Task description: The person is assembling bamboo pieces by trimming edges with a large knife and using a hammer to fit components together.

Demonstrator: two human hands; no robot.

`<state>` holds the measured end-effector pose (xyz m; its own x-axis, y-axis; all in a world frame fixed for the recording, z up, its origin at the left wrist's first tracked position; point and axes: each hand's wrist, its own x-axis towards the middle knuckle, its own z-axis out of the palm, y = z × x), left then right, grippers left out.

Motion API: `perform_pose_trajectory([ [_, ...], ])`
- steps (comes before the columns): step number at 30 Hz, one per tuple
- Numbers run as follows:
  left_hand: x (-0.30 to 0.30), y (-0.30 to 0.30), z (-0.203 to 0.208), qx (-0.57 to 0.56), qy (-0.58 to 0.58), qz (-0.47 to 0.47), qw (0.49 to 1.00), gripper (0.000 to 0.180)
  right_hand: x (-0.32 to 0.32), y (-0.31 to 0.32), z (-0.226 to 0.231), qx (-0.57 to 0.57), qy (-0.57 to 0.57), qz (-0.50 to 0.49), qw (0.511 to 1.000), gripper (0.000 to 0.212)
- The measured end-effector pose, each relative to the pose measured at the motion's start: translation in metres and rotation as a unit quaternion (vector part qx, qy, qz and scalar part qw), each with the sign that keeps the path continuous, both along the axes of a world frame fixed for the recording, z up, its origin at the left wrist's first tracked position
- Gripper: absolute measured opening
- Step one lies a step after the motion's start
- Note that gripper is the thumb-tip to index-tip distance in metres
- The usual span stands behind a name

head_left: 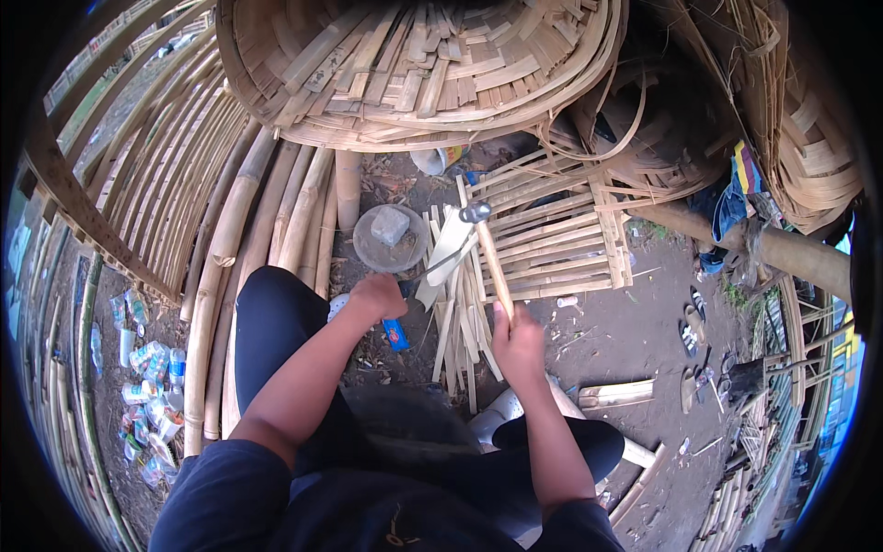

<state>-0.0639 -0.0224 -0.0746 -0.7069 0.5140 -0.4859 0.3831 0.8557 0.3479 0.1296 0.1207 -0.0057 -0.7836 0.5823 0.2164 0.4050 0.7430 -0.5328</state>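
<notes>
My right hand (518, 345) is closed round the lower part of a hammer's (495, 262) wooden handle, its metal head pointing away from me. My left hand (379, 296) is wrapped round the handle of a knife (449, 265), and the narrow blade points up and right toward the hammer. The hammer's handle passes by the blade tip; I cannot tell if they touch. Below both tools lies a loose heap of split bamboo strips (453, 336), with a pale wide piece (445, 248) near the blade. A blue packet (395, 335) lies just below my left hand.
A round basin (360, 241) with a grey stone block (390, 225) stands beyond my left hand. Behind it is a large woven bamboo basket (515, 92). A bamboo slat frame (552, 235) lies right of the strips. Bamboo poles (244, 207) and plastic litter (158, 377) are leftward; sandals (692, 327) lie right.
</notes>
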Motion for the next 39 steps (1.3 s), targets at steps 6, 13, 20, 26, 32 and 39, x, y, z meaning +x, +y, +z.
perform_pose_trajectory([
  [6,-0.004,0.004,0.001,0.015,-0.040,-0.020,0.999,0.032,-0.002,0.014,0.013,-0.104,0.394,0.041,0.912,0.029],
  [13,0.001,0.015,0.006,0.000,-0.010,-0.012,1.000,0.040,0.010,0.004,-0.077,-0.024,-0.021,-0.002,0.999,0.035],
  [20,-0.007,-0.002,-0.012,-0.013,-0.011,0.014,1.000,0.046,-0.005,-0.007,0.077,-0.038,0.269,0.001,0.962,0.028],
  [26,0.007,0.017,0.003,-0.024,-0.050,-0.044,0.998,0.035,0.023,0.007,-0.115,0.030,0.007,-0.004,1.000,0.026],
  [32,-0.005,-0.002,-0.018,-0.013,-0.017,-0.016,1.000,0.033,0.020,0.007,-0.024,-0.005,0.151,-0.005,0.988,0.026],
  [39,-0.015,-0.014,0.001,-0.051,-0.091,0.009,0.994,0.031,-0.015,0.045,0.041,-0.199,0.563,0.048,0.800,0.031],
])
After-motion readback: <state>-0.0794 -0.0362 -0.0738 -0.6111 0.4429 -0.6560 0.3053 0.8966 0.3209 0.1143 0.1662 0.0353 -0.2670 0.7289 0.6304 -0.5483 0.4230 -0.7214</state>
